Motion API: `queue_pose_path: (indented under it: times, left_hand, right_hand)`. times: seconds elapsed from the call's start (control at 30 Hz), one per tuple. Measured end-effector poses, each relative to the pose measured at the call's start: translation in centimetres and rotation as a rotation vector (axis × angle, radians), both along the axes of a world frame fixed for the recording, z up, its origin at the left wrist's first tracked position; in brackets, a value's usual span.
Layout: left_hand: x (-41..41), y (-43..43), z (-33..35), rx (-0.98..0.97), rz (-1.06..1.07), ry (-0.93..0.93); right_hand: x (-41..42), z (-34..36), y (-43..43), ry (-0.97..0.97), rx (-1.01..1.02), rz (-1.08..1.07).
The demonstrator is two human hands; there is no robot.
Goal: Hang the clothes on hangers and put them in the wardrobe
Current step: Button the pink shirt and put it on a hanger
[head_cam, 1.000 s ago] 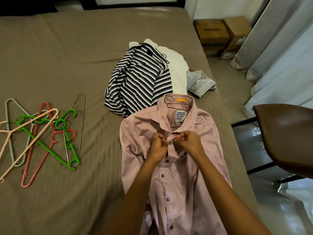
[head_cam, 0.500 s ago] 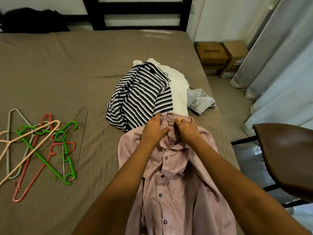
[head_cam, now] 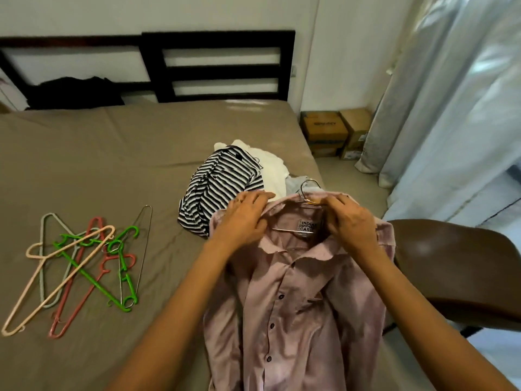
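From my feed, the pink shirt (head_cam: pixel 296 306) lies front-up at the near right edge of the bed (head_cam: pixel 112 153), its placket buttoned and its collar raised toward the camera. A wire hanger (head_cam: pixel 308 187) sits inside it. The hook pokes out above the collar and a stretch of wire shows below the neck label.

The left hand (head_cam: pixel 244 218) grips the collar's left side, fingers bent over the fabric. The right hand (head_cam: pixel 351 224) has its fingers curled round the collar's right side, just beside the hook. I cannot tell whether it also pinches the wire.

Just behind the shirt lie a striped shirt (head_cam: pixel 222 190), a white garment (head_cam: pixel 270 165) and a grey garment (head_cam: pixel 294 183). A tangle of spare hangers (head_cam: pixel 84 263) lies well apart on the left of the bed. A brown chair (head_cam: pixel 456 266) stands to the right, and cardboard boxes (head_cam: pixel 329 131) are by the curtain (head_cam: pixel 451 94).
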State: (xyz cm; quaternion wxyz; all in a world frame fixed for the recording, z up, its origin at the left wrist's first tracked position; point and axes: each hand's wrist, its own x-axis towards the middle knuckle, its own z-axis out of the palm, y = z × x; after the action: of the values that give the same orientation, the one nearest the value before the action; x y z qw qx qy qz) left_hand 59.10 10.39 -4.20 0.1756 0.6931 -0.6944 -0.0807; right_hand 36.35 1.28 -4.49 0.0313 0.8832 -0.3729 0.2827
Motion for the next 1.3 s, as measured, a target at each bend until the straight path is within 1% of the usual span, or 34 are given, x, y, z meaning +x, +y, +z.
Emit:
queue_pose_path:
  times: [0.07, 0.17, 0.23, 0.3, 0.37, 0.43, 0.47, 0.5, 0.57, 0.6, 0.63, 0.7, 0.83, 0.9, 0.97, 1.07, 1.13, 1.2, 1.27, 1.3]
  left_hand:
    - [-1.1, 0.2, 3.7, 0.008, -0.111, 0.061]
    - [-2.8, 0.5, 8.5, -0.043, -0.197, 0.223]
    - [-3.7, 0.8, 11.5, -0.097, -0.268, 0.218]
    - [-4.7, 1.0, 14.2, -0.167, -0.290, 0.186]
    - [-6.1, 1.1, 16.7, -0.285, -0.274, 0.221]
    - [-7.6, 1.5, 19.2, -0.396, -0.275, 0.236]
    - [-8.5, 1.8, 20.5, -0.432, -0.309, 0.232]
    - [-9.0, 1.8, 21.5, -0.466, -0.320, 0.224]
    - [-10.4, 1.6, 23.3, -0.522, -0.349, 0.224]
    - [-11.4, 1.4, 24.0, -0.538, -0.391, 0.232]
    - [-12.6, 1.3, 24.6, -0.544, -0.442, 0.238]
    - [-15.3, 1.1, 25.5, -0.562, -0.546, 0.242]
    - [-22.4, 0.7, 26.9, -0.588, -0.732, 0.299]
    - [-25.9, 0.5, 27.6, -0.592, -0.824, 0.315]
    - [-29.6, 0.4, 28.5, -0.624, -0.896, 0.360]
    - [-35.7, 0.9, 29.9, -0.644, -0.991, 0.479]
    - [-40.2, 1.6, 30.7, -0.630, -1.060, 0.523]
    - [-44.9, 2.3, 31.5, -0.626, -1.137, 0.567]
    - [-49.4, 3.1, 32.4, -0.642, -1.190, 0.625]
    - [-51.6, 3.5, 32.9, -0.655, -1.211, 0.659]
  right_hand:
    - [-0.8, 3.6, 1.2, -0.046, -0.035, 0.020]
    - [-2.3, 8.8, 3.2, -0.078, -0.119, -0.026]
    - [-3.8, 11.8, 4.3, -0.090, -0.195, -0.095]
    - [-5.3, 14.5, 5.1, -0.121, -0.228, -0.145]
    - [-7.2, 17.5, 6.0, -0.196, -0.173, -0.131]
    - [-10.0, 20.3, 6.7, -0.339, -0.050, -0.100]
    - [-12.3, 21.6, 7.8, -0.404, 0.018, -0.129]
    - [-14.3, 22.7, 8.4, -0.420, 0.096, -0.139]
    - [-18.3, 24.2, 10.2, -0.308, 0.209, -0.196]
    - [-20.1, 24.5, 11.6, -0.256, 0.223, -0.239]
    - [-21.5, 24.7, 13.0, -0.247, 0.210, -0.277]
    - [-23.2, 25.1, 15.8, -0.306, 0.127, -0.347]
    - [-26.3, 25.6, 20.9, -0.382, -0.098, -0.556]
    - [-28.4, 25.7, 23.4, -0.459, -0.141, -0.649]
    - [-30.7, 26.0, 26.0, -0.548, -0.232, -0.740]
    - [-33.7, 26.2, 29.2, -0.632, -0.505, -0.882]
    - [-35.2, 26.2, 30.9, -0.589, -0.656, -0.948]
    - [-37.4, 26.6, 33.0, -0.478, -0.723, -0.969]
    - [-40.8, 27.7, 35.4, -0.340, -0.657, -1.012]
    - [-42.7, 28.5, 36.6, -0.289, -0.603, -1.070]
